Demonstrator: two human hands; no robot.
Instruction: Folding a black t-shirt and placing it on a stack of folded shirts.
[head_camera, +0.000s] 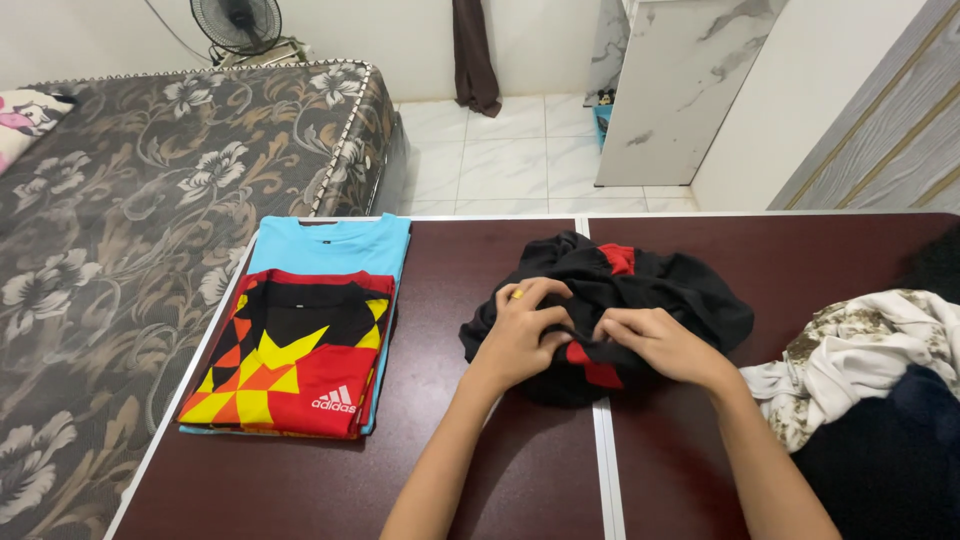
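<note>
While both hands worked in the middle of the dark red table (480, 470), the black and red garment (640, 285) lay bunched directly under and beyond them. The left hand (522, 335) pinched a fold of the black cloth, fingers curled into it, and the right hand (660, 343) gripped the cloth just beside it, near a red patch; the 2 hands almost touched.

The garment was crumpled, so I judged the main risk was that a pull from this bunched grip would drag the whole heap instead of opening it, or leave a sleeve twisted inside. The pale seam (602, 460) between the 2 table halves ran under the cloth, and the fabric could catch there.

To the left of the left hand, well apart, lay 2 folded shirts, a red, yellow and black shirt (290, 370) on a light blue shirt (335, 243); a wide sweep could push them askew. To the right of the right hand, near it, a heap of white patterned and dark clothes (860, 370) limited the room for spreading. Beyond the table edge stood a floral bed (130, 200).
</note>
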